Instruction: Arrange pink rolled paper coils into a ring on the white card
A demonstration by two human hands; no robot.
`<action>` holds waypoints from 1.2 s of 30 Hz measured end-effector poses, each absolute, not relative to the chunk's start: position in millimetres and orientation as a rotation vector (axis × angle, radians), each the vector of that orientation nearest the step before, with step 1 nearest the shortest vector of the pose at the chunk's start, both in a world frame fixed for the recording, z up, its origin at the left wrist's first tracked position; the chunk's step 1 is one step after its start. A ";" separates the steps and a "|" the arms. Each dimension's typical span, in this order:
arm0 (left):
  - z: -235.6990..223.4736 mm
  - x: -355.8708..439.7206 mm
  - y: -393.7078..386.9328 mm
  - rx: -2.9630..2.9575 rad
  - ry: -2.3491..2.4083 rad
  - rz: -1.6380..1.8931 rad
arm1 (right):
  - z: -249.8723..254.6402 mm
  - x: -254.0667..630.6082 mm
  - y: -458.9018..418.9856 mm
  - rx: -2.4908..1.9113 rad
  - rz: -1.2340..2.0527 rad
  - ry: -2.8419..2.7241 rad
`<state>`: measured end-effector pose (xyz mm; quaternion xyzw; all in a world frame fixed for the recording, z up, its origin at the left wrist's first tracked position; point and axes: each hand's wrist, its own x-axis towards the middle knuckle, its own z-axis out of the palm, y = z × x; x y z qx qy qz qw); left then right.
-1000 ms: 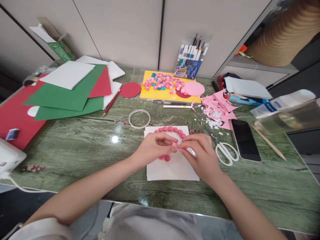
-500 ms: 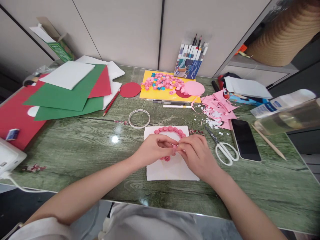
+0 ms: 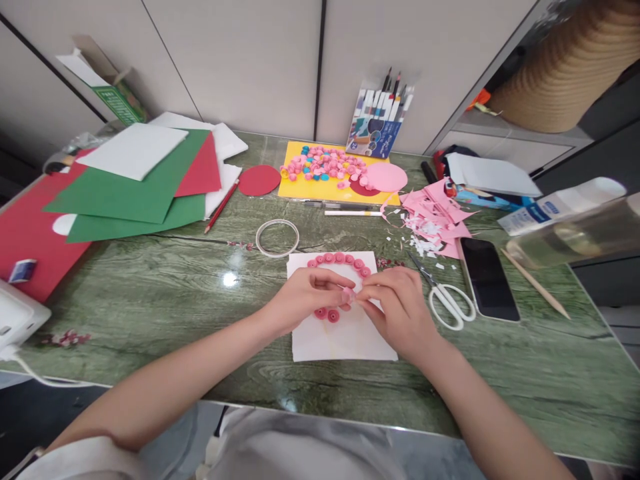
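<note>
Above a white sheet (image 3: 345, 340), my left hand (image 3: 307, 298) pinches a small pink paper roll (image 3: 347, 294) between thumb and fingers. My right hand (image 3: 397, 307) meets it from the other side, its fingertips closed at the roll's edge; what they pinch is too small to make out. On the sheet, several darker pink paper coils (image 3: 339, 258) form a curved row, partly hidden behind my hands. Two more pink coils (image 3: 333, 316) show just below my left fingers.
A yellow sheet (image 3: 293, 190) bears many coloured paper coils at the back. Scissors (image 3: 447, 303), a phone (image 3: 490, 279) and pink scraps (image 3: 437, 210) lie on the right. A tape roll (image 3: 277, 239) lies behind the white sheet; green paper (image 3: 125, 193) is on the left.
My fingers have shifted slightly around the pink paper roll, and my right fingertips have drawn a little apart from my left ones. The whole view has moved slightly.
</note>
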<state>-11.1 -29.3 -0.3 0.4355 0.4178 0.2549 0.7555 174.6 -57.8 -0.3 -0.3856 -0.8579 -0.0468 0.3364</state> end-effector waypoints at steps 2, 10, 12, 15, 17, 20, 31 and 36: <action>0.6 -10.9 -29.7 0.963 0.911 0.562 | 0.1 175.0 -56.7 -1.016 -0.096 -2.241; 0.2 -10.9 -30.4 1.079 0.911 0.556 | -5.9 176.3 -54.9 -1.014 -0.127 -2.343; 0.1 -11.0 -30.6 1.073 0.916 0.559 | -6.6 176.4 -55.2 -0.992 -0.166 -2.370; 0.4 -11.0 -30.8 1.063 0.936 0.560 | -6.2 175.6 -55.9 -0.971 -0.196 -2.393; 0.1 -11.0 -30.9 1.061 0.938 0.552 | -5.2 174.8 -56.2 -0.956 -0.208 -2.400; -1.8 -11.1 -30.7 1.063 0.919 0.550 | -3.4 174.4 -55.8 -0.928 -0.226 -2.407; -1.8 -11.3 -26.0 0.891 0.911 0.552 | 0.4 175.0 -55.9 -0.899 -0.207 -2.383; 0.2 -12.1 -25.1 0.803 0.932 0.549 | -7.5 227.8 -34.6 -1.127 -0.435 -1.928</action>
